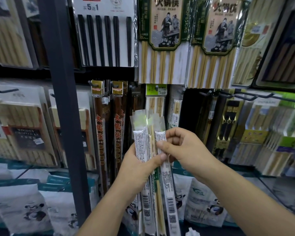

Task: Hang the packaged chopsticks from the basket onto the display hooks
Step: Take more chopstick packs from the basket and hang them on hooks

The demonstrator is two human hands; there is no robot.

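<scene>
chopstick packs (141, 147) gripped upright in left hand (136, 169) | rightmost pack (161, 137) pinched by right hand (186, 147), 3 o'clock of left | display hook (245, 98) spotted, 1 o'clock

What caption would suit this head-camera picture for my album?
Left hand grips packaged chopsticks while the right hand pinches one of them before the display hooks.

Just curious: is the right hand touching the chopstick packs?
Touching. The head view shows the right hand pinching one chopstick pack, thumb on its label.

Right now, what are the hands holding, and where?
Clear-wrapped pale wooden chopstick packs, upper half: left hand wraps the bunch, right hand pinches one pack.
</scene>
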